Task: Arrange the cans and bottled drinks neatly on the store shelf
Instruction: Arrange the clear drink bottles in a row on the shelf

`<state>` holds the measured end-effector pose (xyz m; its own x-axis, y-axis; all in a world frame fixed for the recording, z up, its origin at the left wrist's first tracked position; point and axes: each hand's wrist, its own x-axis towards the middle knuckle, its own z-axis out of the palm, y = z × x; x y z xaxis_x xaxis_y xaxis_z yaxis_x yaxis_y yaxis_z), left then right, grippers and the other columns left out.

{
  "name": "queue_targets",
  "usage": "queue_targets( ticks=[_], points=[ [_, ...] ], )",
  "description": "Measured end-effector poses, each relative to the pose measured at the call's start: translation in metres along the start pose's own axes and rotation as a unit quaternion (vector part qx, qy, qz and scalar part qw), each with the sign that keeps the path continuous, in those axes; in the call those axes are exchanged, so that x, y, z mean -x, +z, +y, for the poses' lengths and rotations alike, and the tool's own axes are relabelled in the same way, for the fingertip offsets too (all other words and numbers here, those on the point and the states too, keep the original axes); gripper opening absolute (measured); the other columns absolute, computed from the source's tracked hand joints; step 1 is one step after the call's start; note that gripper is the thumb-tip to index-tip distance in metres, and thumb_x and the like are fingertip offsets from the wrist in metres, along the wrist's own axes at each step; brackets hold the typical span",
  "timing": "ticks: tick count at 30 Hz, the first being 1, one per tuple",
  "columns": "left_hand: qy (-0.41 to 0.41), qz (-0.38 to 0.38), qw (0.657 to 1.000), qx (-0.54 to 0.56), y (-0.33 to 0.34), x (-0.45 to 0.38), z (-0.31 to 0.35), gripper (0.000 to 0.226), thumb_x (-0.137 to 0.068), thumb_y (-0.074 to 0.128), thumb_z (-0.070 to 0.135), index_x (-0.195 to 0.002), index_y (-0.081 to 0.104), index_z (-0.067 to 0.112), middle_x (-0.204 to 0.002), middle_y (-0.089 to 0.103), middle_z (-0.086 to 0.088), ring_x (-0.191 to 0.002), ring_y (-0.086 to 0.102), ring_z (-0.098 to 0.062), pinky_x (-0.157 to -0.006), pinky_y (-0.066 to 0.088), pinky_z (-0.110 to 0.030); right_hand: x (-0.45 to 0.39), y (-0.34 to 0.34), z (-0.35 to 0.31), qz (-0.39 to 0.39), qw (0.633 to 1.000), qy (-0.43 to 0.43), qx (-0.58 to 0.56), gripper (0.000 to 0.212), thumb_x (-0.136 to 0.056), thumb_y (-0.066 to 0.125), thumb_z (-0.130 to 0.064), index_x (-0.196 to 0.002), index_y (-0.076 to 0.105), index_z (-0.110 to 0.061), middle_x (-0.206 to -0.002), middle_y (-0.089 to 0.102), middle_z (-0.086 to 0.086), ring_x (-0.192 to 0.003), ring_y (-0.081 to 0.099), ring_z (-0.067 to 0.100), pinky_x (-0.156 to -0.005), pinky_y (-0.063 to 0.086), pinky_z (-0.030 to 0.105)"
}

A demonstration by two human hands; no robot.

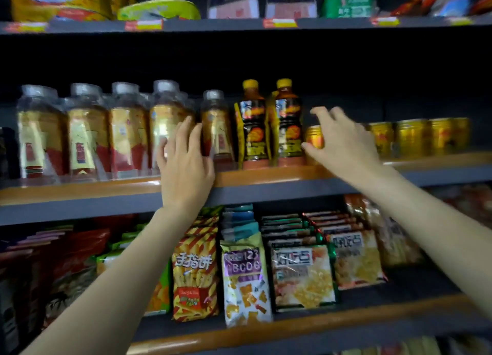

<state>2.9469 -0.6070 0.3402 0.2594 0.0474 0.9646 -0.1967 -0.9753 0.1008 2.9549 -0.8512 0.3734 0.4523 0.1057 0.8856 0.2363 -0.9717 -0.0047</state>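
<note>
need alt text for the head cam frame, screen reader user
Two bare hands reach to a store's middle shelf: the left hand rests open against clear-capped bottles, the right hand curls around a gold can beside two yellow-capped bottles. Snack bags fill the shelf below.

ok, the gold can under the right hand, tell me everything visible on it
The gold can is a small shiny metal cylinder, gold with an orange-red patch on its label, print too blurred to read. It stands upright on the middle shelf, just right of two yellow-capped bottles and left of a row of like cans. The right hand covers its right side and top, its fingers curled over it and the thumb at its lower front, so only the left face shows.
</note>
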Motion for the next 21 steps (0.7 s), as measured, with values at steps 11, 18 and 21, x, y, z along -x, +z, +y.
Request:
queue_targets(
  ticks=[11,18,21],
  points=[
    [0.144,-0.048,0.975,0.162,0.111,-0.005,0.278,0.056,-0.089,0.048,0.017,-0.143,0.035,0.008,-0.152,0.029,-0.012,-0.139,0.027,-0.032,-0.112,0.017,-0.047,0.049,-0.050,0.283,-0.011,0.990,0.121,0.069,0.066,-0.092,0.060,-0.030,-0.146,0.025,-0.012,-0.139,0.028,0.020,-0.121,0.037,0.044,-0.093,0.039,0.051],
    [0.106,-0.061,0.964,0.237,0.173,-0.015,0.444,0.069,-0.086,0.030,0.040,-0.150,0.016,0.019,-0.157,0.014,-0.005,-0.143,0.016,-0.024,-0.112,0.011,-0.043,0.033,-0.045,0.427,-0.004,0.980,0.196,-0.033,0.064,-0.091,0.061,-0.033,-0.141,0.030,-0.008,-0.139,0.029,0.020,-0.126,0.036,0.040,-0.098,0.034,0.041],
    [0.116,-0.047,0.972,0.200,0.201,-0.019,0.480,0.072,-0.087,0.026,0.051,-0.151,0.010,0.022,-0.158,0.004,-0.011,-0.144,0.009,-0.029,-0.113,0.009,-0.047,0.016,-0.028,0.466,-0.013,0.976,0.201,-0.082,0.073,-0.087,0.066,-0.038,-0.142,0.028,-0.009,-0.139,0.027,0.020,-0.126,0.036,0.040,-0.099,0.035,0.041]
  ],
)
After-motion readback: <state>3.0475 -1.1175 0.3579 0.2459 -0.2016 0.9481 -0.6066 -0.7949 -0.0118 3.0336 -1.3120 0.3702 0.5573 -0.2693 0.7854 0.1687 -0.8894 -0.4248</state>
